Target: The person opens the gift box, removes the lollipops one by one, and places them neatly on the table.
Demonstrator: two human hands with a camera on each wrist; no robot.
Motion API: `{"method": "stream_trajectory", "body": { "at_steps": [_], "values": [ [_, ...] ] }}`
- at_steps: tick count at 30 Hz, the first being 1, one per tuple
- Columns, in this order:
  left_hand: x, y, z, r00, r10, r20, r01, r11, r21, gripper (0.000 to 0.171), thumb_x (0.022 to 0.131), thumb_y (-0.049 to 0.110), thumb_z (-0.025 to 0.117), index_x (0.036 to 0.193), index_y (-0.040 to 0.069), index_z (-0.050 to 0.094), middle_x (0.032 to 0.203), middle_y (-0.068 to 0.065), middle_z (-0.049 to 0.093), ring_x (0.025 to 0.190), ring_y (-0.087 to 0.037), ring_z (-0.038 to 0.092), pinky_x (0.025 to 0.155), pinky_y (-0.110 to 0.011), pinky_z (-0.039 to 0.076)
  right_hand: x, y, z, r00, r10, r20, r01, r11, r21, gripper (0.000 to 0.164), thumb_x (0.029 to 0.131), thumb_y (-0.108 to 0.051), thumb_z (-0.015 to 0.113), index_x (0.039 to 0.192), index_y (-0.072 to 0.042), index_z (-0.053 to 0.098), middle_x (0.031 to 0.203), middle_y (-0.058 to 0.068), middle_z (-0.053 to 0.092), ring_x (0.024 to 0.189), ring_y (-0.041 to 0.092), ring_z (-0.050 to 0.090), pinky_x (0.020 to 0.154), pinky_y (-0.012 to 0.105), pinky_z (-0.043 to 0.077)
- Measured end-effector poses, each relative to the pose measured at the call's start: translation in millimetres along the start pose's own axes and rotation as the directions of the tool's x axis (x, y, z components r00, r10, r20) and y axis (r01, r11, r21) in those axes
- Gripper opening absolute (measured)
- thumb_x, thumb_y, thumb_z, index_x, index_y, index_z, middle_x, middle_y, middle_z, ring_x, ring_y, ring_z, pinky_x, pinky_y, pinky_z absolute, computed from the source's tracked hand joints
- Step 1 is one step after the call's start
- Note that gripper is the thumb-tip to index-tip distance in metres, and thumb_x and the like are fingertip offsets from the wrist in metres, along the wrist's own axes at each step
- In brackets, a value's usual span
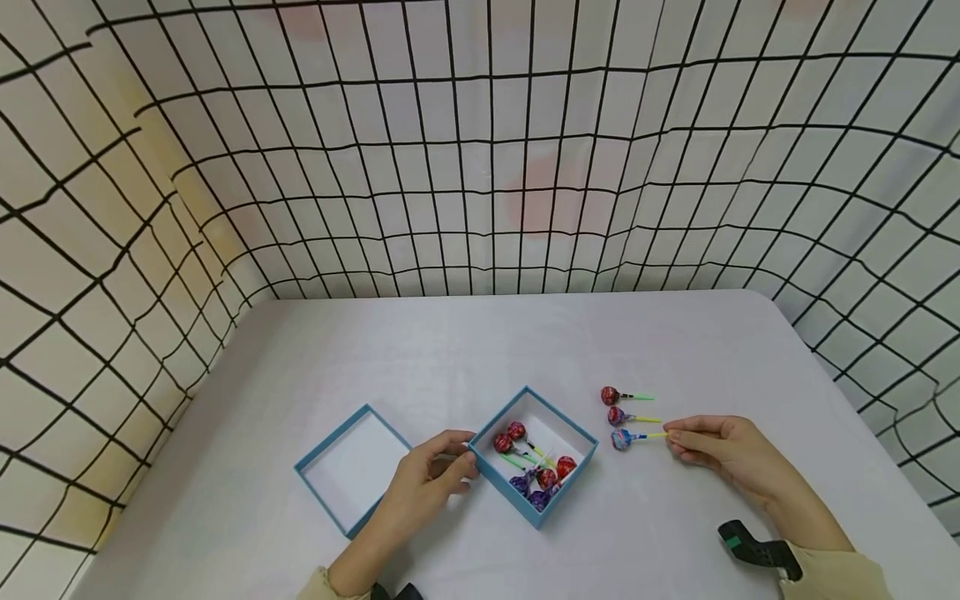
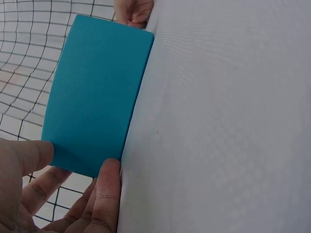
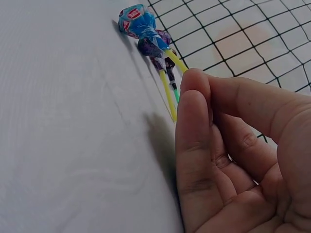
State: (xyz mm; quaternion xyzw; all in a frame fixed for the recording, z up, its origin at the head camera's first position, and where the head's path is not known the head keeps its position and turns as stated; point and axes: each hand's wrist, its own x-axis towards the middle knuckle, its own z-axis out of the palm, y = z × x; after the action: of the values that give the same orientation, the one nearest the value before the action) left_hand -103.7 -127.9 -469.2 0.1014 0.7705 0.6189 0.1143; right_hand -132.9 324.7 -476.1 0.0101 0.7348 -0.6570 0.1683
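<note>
My left hand point(image 1: 420, 483) grips the left corner of an open blue box point(image 1: 510, 493), thumb on one side and fingers on the other. In the left wrist view the teal outer wall point(image 2: 97, 92) of this box fills the space beyond the fingertips. Several red- and purple-wrapped lollipops point(image 1: 538, 500) lie inside the box. Off to its right, my right hand point(image 1: 723, 450) pinches the yellow stick of a blue-wrapped lollipop point(image 3: 138, 20) between thumb and forefinger. Just behind it are a purple-wrapped lollipop point(image 1: 616, 416) with a yellow stick and a dark red one point(image 1: 610, 396) with a green stick.
A blue-rimmed lid point(image 1: 318, 500) with a white inside lies left of the box, partly covered by the left forearm. White cloth covers the table point(image 1: 450, 350). Black grid netting point(image 1: 480, 167) rises at the back and both sides.
</note>
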Motion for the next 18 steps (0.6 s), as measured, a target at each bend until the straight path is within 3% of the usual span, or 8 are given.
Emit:
{"method": "stream_trajectory", "body": {
  "at_steps": [5, 12, 18],
  "values": [
    [0.0, 0.9, -0.1, 1.0, 0.002, -0.002, -0.002, 1.0, -0.004, 0.034, 0.108, 0.018, 0.067, 0.138, 0.001, 0.066, 0.121, -0.022, 0.07, 0.101, -0.029, 0.079, 0.082, -0.029, 0.068, 0.4, -0.5, 1.1, 0.999, 0.023, -0.034, -0.023, 1.0, -0.012, 0.018, 0.105, -0.005, 0.069, 0.118, 0.001, 0.079, 0.102, -0.005, 0.083, 0.091, 0.004, 0.078, 0.079, 0.019, 0.065],
    [-0.7, 0.6, -0.2, 1.0, 0.01, -0.008, -0.01, 1.0, -0.015, 0.034, 0.108, 0.017, 0.067, 0.138, 0.0, 0.066, 0.12, -0.022, 0.07, 0.102, -0.034, 0.078, 0.081, -0.031, 0.069, 0.1, -1.7, 2.0, 0.998, 0.043, -0.046, -0.042, 0.999, 0.015, 0.015, 0.104, -0.005, 0.07, 0.112, -0.009, 0.083, 0.101, -0.006, 0.083, 0.09, 0.005, 0.078, 0.079, 0.019, 0.065],
    [-1.3, 0.1, -0.3, 1.0, 0.014, -0.003, -0.014, 1.0, -0.02, 0.035, 0.108, 0.016, 0.066, 0.139, -0.001, 0.065, 0.12, -0.022, 0.071, 0.102, -0.034, 0.078, 0.081, -0.031, 0.069, -1.2, -3.5, 3.5, 0.998, 0.055, -0.038, -0.055, 0.999, 0.001, 0.019, 0.103, -0.006, 0.071, 0.119, -0.004, 0.081, 0.103, -0.007, 0.083, 0.091, 0.005, 0.079, 0.08, 0.02, 0.066]
  ]
}}
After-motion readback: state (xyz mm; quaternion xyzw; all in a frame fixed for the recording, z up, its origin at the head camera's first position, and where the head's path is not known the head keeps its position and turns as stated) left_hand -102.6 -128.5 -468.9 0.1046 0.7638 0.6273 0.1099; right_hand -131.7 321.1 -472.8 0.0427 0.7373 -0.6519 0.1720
